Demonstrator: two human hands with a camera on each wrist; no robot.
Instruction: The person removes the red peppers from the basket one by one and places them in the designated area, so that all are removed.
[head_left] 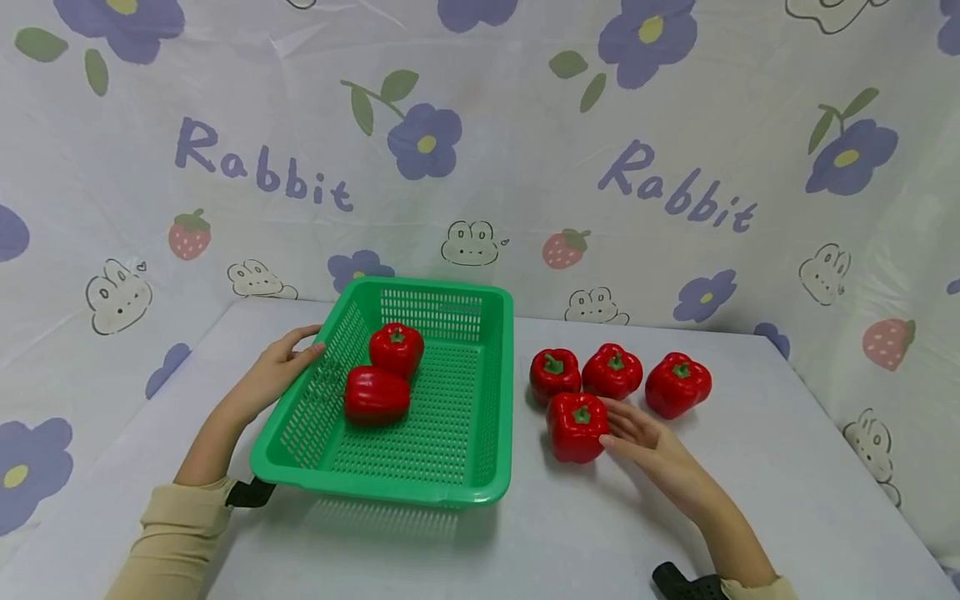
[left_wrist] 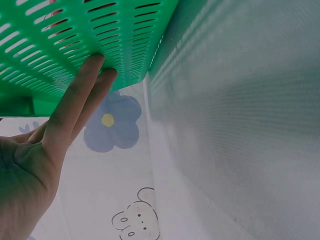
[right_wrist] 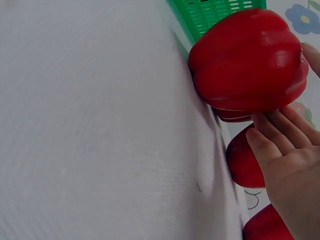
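My left hand (head_left: 277, 367) holds the left rim of a green plastic basket (head_left: 501, 400); in the left wrist view two straight fingers (left_wrist: 80, 95) lie along its slotted outer wall. Inside the basket are two red bell peppers, one upright (head_left: 396, 348) and one on its side (head_left: 377, 397). To the right of the basket, my right hand (head_left: 652, 454) holds a red bell pepper (head_left: 576, 429) with a green stem from its right side, thumb in front and fingers behind. The right wrist view shows this bell pepper (right_wrist: 245, 62) large beside the fingers.
Behind the held one stand three more red bell peppers, at left (head_left: 555, 375), middle (head_left: 612, 372) and right (head_left: 677, 386). They rest on a white table (head_left: 570, 533). A rabbit-and-flower patterned curtain (head_left: 517, 167) hangs along the table's back edge and sides.
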